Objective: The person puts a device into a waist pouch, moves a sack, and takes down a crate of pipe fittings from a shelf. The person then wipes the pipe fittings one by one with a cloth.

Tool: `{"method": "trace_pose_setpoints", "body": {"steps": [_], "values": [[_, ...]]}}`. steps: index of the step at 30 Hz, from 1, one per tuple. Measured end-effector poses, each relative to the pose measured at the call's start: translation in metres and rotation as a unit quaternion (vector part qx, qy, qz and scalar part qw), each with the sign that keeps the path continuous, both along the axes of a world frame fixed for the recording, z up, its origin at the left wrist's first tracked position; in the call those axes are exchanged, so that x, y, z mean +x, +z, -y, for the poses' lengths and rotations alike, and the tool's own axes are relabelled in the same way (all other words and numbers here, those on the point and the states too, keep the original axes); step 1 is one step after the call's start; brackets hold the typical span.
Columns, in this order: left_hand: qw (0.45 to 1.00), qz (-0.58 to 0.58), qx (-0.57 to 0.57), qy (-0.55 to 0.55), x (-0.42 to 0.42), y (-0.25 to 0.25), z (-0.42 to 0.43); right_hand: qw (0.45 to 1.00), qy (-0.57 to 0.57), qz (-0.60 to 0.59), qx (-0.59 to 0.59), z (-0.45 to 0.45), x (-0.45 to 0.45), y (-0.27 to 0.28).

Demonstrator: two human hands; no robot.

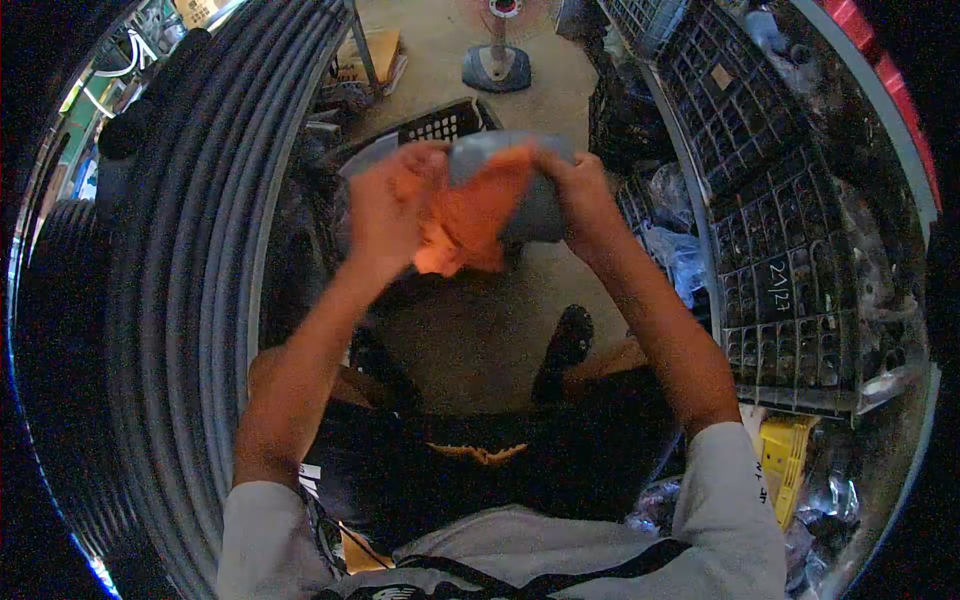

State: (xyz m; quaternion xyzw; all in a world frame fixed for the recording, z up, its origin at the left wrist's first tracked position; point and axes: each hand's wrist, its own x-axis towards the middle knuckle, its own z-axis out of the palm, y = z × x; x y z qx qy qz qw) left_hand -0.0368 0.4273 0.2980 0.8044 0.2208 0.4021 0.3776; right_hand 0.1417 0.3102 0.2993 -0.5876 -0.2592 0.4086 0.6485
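Observation:
An orange cloth (470,215) hangs bunched between my hands, against a grey rounded object (535,205) that looks smooth. My left hand (395,205) is closed on the cloth at its left side, blurred by motion. Fingers of my right hand (580,190) are bent round the right edge of the grey object, near the cloth's upper corner. Part of the grey object is hidden behind the cloth and my left hand.
Long dark pipes (185,250) run along the left. Black crates (770,280) line the right, with plastic bags (680,260) beside them. A black basket (440,125) lies beyond my hands, and a fan (497,70) stands on the floor. A yellow container (785,460) is at lower right.

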Motion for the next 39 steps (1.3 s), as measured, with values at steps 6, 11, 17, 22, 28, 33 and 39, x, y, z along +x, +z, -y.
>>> {"method": "trace_pose_setpoints", "body": {"steps": [6,11,17,22,28,33,39], "values": [[0.895,-0.061,0.435,0.073,0.009,0.022,0.022,0.977,-0.026,-0.192,0.090,-0.002,-0.037,0.022],[1.000,0.008,-0.001,-0.001,-0.006,0.034,0.012,1.000,-0.015,0.015,0.016,0.003,-0.025,0.015],[0.971,0.036,-0.218,-0.092,-0.004,0.006,-0.044,0.992,0.105,0.058,-0.025,0.011,-0.019,0.029],[0.981,-0.066,0.024,0.178,-0.010,-0.003,-0.070,0.987,0.093,-0.128,0.008,0.001,-0.009,0.010],[0.954,-0.044,-0.024,0.297,-0.020,-0.004,-0.128,0.969,0.073,-0.228,0.060,0.001,-0.017,0.025],[0.965,0.160,-0.179,0.102,-0.011,0.018,-0.102,0.974,0.051,-0.216,0.045,-0.004,-0.023,0.011],[0.987,-0.011,0.156,0.028,0.006,0.031,-0.003,0.979,0.004,-0.202,0.041,-0.006,-0.021,0.007]]}}
